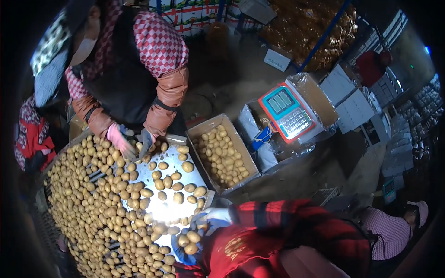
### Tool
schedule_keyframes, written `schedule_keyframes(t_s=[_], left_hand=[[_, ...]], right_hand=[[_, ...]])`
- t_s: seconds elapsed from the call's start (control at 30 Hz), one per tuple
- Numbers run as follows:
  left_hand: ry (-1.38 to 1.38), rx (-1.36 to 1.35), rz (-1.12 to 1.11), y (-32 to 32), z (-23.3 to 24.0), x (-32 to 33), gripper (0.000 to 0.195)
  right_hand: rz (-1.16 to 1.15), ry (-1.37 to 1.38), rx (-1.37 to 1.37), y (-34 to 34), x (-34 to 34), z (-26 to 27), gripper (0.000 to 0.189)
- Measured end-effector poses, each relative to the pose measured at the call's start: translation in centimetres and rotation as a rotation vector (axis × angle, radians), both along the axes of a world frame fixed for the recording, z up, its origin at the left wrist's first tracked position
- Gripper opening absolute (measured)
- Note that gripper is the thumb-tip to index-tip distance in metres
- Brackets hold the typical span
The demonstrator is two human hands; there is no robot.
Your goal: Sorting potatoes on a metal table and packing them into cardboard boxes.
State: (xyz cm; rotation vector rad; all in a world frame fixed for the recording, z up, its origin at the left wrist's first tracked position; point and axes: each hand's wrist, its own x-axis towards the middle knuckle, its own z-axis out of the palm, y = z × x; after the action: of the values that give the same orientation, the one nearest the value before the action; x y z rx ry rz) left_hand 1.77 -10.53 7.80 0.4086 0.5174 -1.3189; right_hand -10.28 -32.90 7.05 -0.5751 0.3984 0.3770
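Note:
My left hand (183, 253), in a blue glove, cradles several potatoes (193, 237) at the edge of the metal sorting table (144, 175). Just above it, my right hand (213, 216), in a white and blue glove, curls over a potato (202, 226). Loose potatoes (178, 198) are spread over the bright metal surface before me. To the left, a dense mass of potatoes (94, 208) covers a slatted bed. Beyond my right hand stands an open cardboard box (255, 171) partly filled with potatoes.
Across the table a co-worker's gloved hands (127, 142) reach among the potatoes. A red and teal digital scale (286, 112) stands by cardboard boxes (320, 100) lined with plastic. Another person in a checked top (387, 232) bends at the right. Stacked white boxes (398, 153) stand farther off.

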Motion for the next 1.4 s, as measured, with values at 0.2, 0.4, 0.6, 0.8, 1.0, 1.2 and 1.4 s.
schedule_keyframes(t_s=[0.2,0.4,0.6,0.8,1.0,1.2,1.4], left_hand=[[-0.131,-0.006,-0.184,-16.5,1.5,-1.9,0.048],[-0.437,0.14,-0.335,-23.2,-3.2,-3.3,0.059],[-0.423,0.18,-0.402,-17.6,-3.1,-2.8,0.061],[-0.353,0.433,-0.261,-10.6,-2.5,-3.9,0.048],[-0.366,0.422,-0.202,-7.4,-3.3,-3.7,0.036],[-0.346,0.436,-0.16,-3.7,-4.4,-3.0,0.039],[-0.259,0.42,-0.067,2.2,-5.5,-1.2,0.042]], right_hand=[[-0.422,0.214,0.054,-9.6,-7.0,-0.6,0.042],[-0.679,0.609,-0.628,-16.4,-10.3,-6.3,0.078],[-0.463,0.714,-0.853,-16.7,-17.2,-12.9,0.051],[-0.309,0.625,-0.831,-14.2,-18.4,-12.4,0.028],[-0.162,0.477,-0.836,-11.9,-14.9,-10.4,0.045],[-0.021,0.46,-1.011,-10.0,-13.4,-8.1,0.045],[0.092,0.436,-1.105,-6.9,-10.8,-5.1,0.055]])
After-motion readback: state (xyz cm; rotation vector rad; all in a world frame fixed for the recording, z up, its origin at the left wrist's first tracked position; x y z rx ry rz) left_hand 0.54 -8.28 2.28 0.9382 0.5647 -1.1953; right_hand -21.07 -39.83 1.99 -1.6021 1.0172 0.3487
